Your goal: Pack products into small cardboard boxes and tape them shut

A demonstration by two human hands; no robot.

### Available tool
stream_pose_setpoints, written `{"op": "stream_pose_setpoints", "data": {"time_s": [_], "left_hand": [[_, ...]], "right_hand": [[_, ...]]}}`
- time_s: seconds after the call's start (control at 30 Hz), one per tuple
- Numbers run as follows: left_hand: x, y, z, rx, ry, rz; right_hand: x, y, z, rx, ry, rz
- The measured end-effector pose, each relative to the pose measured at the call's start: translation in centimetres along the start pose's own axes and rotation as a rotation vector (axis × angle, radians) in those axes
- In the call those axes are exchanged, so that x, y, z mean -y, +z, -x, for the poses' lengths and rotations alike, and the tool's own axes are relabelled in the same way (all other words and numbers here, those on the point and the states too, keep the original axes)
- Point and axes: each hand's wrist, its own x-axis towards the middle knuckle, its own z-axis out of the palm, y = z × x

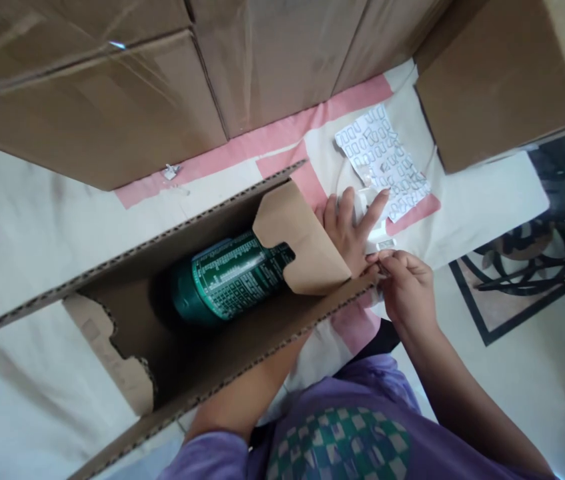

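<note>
Though the green labelled canister [229,277] lies inside, the cardboard box [272,327] is unclosed on top. The left hand [349,233] spreads open; whether the right hand [407,283] grips anything, I cannot tell.

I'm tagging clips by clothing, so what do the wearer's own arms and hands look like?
The left hand and right hand are ungloved, with no rings visible. The right wrist is bare; the cardboard box hides the left wrist. The left sleeve is purple, like the shirt, which has a green-and-pale checkered print.
</note>
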Motion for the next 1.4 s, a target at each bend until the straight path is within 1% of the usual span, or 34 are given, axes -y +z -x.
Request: {"op": "stream_pose_setpoints", "data": {"time_s": [0.1,0.2,0.3,0.37,0.43,0.53,0.6,0.67,0.73,0.83,0.9,1.0,1.03,1.1,1.13,1.17,1.2,1.23,1.3,1.37,1.4], "left_hand": [[0.3,0.6,0.0,-0.032,0.015,-0.032],[0.4,1.1,0.0,-0.031,0.026,-0.082],[0.2,0.7,0.5,-0.006,0.019,-0.056],[-0.5,-0.3,1.2,-0.007,0.008,0.045],[-1.8,-1.7,2.6,-0.031,-0.002,0.193],[-4.3,-4.6,5.7,-0.106,-0.062,0.377],[-5.9,-6.4,8.7,-0.189,-0.090,0.386],[-7.0,-7.8,11.9,-0.295,-0.085,0.303],[-7.8,-8.5,15.2,-0.367,-0.101,0.199],[-8.4,-8.6,19.3,-0.441,-0.174,0.131],[-8.5,-8.5,21.3,-0.498,-0.212,0.120],[-8.5,-8.5,23.3,-0.568,-0.219,0.057],[-8.5,-8.8,23.8,-0.586,-0.194,0.013],[-8.9,-9.7,24.6,-0.606,-0.084,-0.079],[-9.2,-10.4,25.0,-0.606,-0.014,-0.113],[-9.6,-11.2,25.3,-0.604,0.051,-0.134],[-10.0,-12.0,25.6,-0.600,0.100,-0.146],[-10.3,-13.0,25.8,-0.592,0.123,-0.153],[-10.7,-14.9,26.0,-0.556,0.117,-0.190],[-10.7,-16.4,25.7,-0.514,0.078,-0.253],[-10.5,-17.0,25.4,-0.489,0.051,-0.276]], "right_hand": [[-0.4,-0.2,0.3,0.042,-0.067,-0.015],[-0.7,-0.1,1.0,0.079,-0.218,-0.019],[-0.3,0.4,1.8,0.072,-0.375,-0.028],[0.5,0.8,2.3,0.054,-0.469,-0.029],[1.5,0.9,2.8,0.051,-0.557,-0.018],[2.6,0.6,3.7,0.090,-0.696,0.007],[2.6,0.2,4.3,0.187,-0.791,0.035],[1.8,0.0,5.1,0.349,-0.892,0.084],[0.6,0.0,6.0,0.561,-0.998,0.125],[-1.2,0.6,7.7,0.835,-1.117,0.128],[-1.8,1.0,8.9,0.941,-1.136,0.105],[-2.1,1.4,10.2,1.027,-1.113,0.087],[-2.2,1.5,10.3,1.061,-1.092,0.123],[-2.2,1.5,9.7,1.114,-1.012,0.313],[-2.3,1.5,9.1,1.105,-0.964,0.447],[-2.2,1.4,8.4,1.063,-0.925,0.577],[-1.9,1.3,7.6,0.992,-0.907,0.676],[-1.5,1.3,6.9,0.908,-0.922,0.723],[0.5,1.6,5.9,0.756,-1.053,0.681],[3.6,2.5,5.6,0.647,-1.250,0.598],[5.3,3.3,5.7,0.603,-1.342,0.593]]}}
